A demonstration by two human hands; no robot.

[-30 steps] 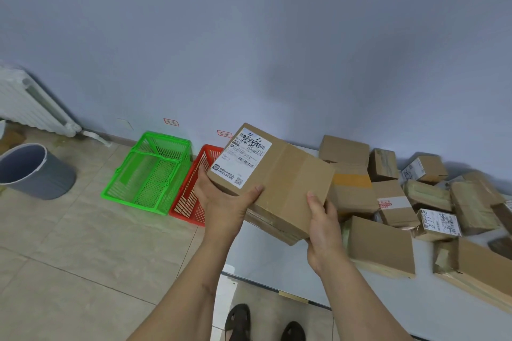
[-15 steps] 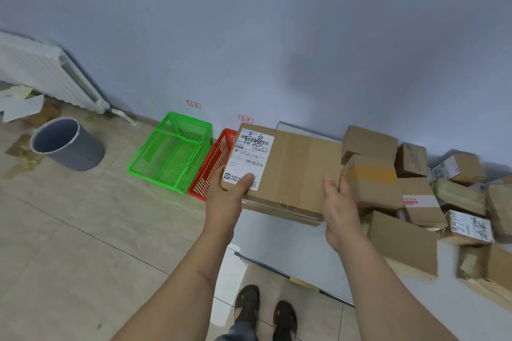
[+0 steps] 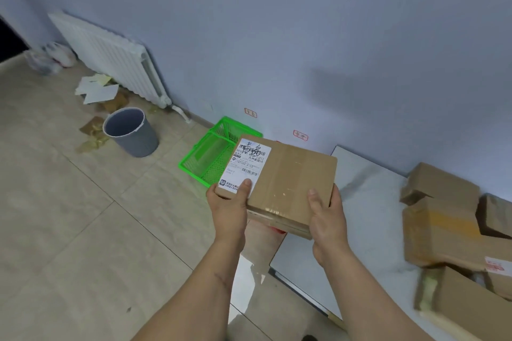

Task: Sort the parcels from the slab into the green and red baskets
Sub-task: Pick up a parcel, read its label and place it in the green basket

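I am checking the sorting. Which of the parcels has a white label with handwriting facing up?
The parcel held in both hands, left hand and right hand, before the green basket; the parcels on the slab show none.

Red basket [image 3: 277, 229] nearly all hidden behind the held parcel [image 3: 288, 183]. Pile of boxes [image 3: 448, 232] cut off at rt edge, blurred. Wall tags [image 3: 300, 136] too small to read.

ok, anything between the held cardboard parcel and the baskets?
Nothing visible. The brown cardboard parcel, held by left hand and right hand, hangs over the green plastic basket; it hides most of the red basket.
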